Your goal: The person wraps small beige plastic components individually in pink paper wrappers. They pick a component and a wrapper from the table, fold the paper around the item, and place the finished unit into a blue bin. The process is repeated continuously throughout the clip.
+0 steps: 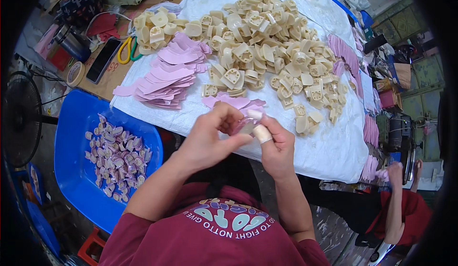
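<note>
In front of my chest, at the table's near edge, both hands are closed around one small piece wrapped in shiny pinkish-purple material, which looks like a shoe heel. My left hand pinches it from the left. My right hand, with pale wraps on its thumb and a finger, grips the other side. Fingers partly cover the piece. Just beyond lie loose pink sheet pieces. A fanned stack of pink cut pieces is farther left. Cream plastic heels are heaped across the middle of the table.
A blue tub at lower left holds many pink-covered pieces. White sheeting covers the table. Scissors, a phone and a tape roll lie far left, near a fan. Another person works at right by pink stacks.
</note>
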Tool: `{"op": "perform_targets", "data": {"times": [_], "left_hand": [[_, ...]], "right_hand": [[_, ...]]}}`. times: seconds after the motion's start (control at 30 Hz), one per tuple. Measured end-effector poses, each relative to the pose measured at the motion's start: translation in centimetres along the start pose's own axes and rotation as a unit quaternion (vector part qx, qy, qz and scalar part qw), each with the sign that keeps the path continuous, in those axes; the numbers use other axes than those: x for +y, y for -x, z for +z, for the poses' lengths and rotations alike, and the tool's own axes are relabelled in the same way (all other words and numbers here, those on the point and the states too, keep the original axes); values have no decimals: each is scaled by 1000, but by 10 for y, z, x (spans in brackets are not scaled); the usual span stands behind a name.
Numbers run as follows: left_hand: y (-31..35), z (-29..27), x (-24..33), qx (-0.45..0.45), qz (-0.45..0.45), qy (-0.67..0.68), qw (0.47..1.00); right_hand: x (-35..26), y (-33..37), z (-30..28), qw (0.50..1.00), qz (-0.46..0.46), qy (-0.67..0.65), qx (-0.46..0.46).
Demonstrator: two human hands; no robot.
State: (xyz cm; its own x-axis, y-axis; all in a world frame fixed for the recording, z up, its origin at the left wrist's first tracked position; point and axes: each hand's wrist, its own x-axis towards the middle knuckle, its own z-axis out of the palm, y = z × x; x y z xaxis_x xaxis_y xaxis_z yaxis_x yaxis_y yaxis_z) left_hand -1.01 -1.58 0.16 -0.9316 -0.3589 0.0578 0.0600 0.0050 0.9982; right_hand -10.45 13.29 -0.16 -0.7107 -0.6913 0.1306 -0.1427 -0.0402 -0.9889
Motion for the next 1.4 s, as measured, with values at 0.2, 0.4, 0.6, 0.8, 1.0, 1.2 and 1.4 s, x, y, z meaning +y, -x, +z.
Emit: {"op": "perform_targets", "data": {"times": [0.2, 0.4, 0.6, 0.8, 1.0, 1.2, 1.4], "left_hand": [[1, 3, 1, 85, 120, -52, 988], [6, 17, -13, 126, 236, -42, 963], [5, 25, 0, -14, 123, 21, 992], [12, 33, 7, 65, -6, 166, 984], [14, 13, -14, 88, 45, 259, 961], [52, -119, -28, 378, 28, 87, 921], [173, -235, -96, 396, -189, -482, 758]], "right_hand": [[-5, 0, 1, 999, 48, -18, -9], [-3, 14, 13, 976, 152, -154, 21], [-1, 29, 33, 993, 28, -109, 36], [-11, 16, 42, 947, 197, -249, 43], [0, 16, 50, 953, 243, -152, -95], [26, 23, 29, 987, 79, 92, -102], [36, -9, 14, 936, -113, 334, -6]]}}
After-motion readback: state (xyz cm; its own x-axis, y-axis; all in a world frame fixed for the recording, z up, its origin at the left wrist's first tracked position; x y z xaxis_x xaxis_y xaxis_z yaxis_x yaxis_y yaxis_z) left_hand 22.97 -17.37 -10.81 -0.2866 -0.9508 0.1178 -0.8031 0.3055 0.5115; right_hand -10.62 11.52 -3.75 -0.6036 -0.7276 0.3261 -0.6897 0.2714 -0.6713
